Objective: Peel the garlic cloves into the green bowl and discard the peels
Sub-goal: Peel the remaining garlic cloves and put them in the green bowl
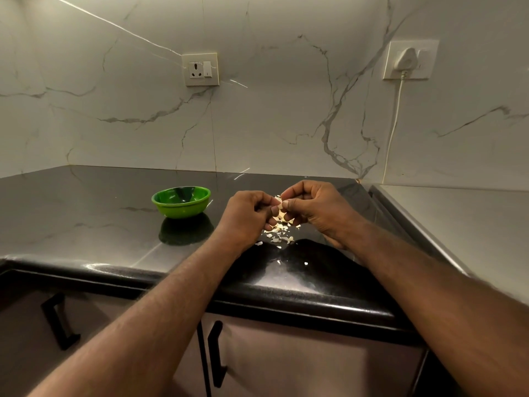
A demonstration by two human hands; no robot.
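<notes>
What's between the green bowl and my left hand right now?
Nothing, by the head view: only bare black counter separates the bowl from the left hand. The peels lie beyond, under the clove it and the right hand pinch.

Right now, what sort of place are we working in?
Most likely a home kitchen: dark stone countertop over handled cabinets, marble-look backsplash with a wall socket, garlic peels near a green bowl.

Left hand [245, 216] and right hand [318, 208] pinch a garlic clove [279, 204] (peels [279, 238] beneath)
</notes>
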